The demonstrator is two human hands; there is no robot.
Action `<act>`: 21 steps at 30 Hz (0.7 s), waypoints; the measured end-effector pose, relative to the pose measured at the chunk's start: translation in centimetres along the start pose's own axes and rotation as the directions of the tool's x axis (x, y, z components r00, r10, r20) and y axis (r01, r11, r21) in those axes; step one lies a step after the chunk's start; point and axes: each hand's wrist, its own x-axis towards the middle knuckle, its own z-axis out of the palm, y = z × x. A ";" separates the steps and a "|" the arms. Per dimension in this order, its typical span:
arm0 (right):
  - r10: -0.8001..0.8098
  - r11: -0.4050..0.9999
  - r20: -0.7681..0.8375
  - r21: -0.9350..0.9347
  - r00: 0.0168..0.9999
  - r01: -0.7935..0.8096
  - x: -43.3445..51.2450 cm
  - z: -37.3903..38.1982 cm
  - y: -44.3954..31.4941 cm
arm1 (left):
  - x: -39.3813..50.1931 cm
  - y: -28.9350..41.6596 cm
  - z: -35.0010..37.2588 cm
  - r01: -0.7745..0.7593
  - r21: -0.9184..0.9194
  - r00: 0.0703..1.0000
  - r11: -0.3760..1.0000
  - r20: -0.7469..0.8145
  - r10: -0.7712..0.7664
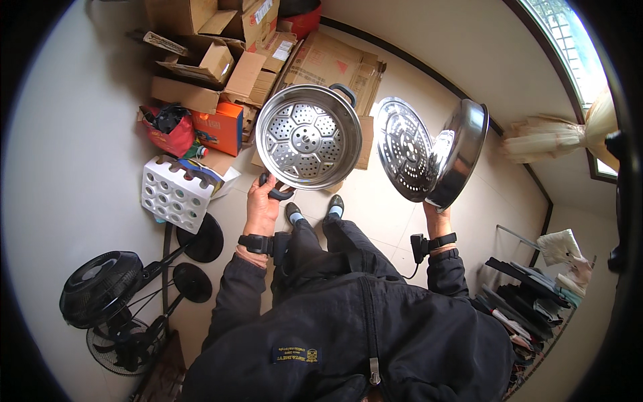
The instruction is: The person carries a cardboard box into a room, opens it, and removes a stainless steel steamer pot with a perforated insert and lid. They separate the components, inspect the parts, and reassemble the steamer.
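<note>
My left hand (263,202) grips a black side handle of a round stainless steel steamer pot (309,138), whose perforated bottom faces me. A second black handle sits on its far rim. To the right, my right hand (438,211) holds two metal pieces together at their lower edges: a round perforated steamer plate (405,149) and a shiny deep metal lid or bowl (461,153), tilted on its side. They spread apart in a V towards the top. Both wrists wear black straps with small devices. The fingers of my right hand are mostly hidden behind the metal.
Open cardboard boxes (201,65) and a flattened carton (331,60) lie ahead on the left. Nearer are an orange box (221,128), a red bag (168,130), a white perforated rack (176,193) and black fans (103,289). Clothes (527,296) hang at the right, below a curtained window.
</note>
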 end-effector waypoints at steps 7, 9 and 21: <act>0.037 0.995 0.040 -0.090 0.998 -0.034 -0.9 0.0 0.4 | -0.7 0.6 1.5 -0.023 -0.003 0.999 1.000 0.049 0.023; 0.077 0.993 0.106 -0.100 0.991 -0.066 -0.7 0.7 0.4 | -0.8 0.6 1.7 -0.007 0.003 0.999 1.000 0.049 0.007; 0.118 0.973 0.084 -0.211 0.989 -0.098 0.9 7.6 3.9 | -2.1 -1.2 3.6 0.083 0.054 0.994 0.995 0.068 -0.087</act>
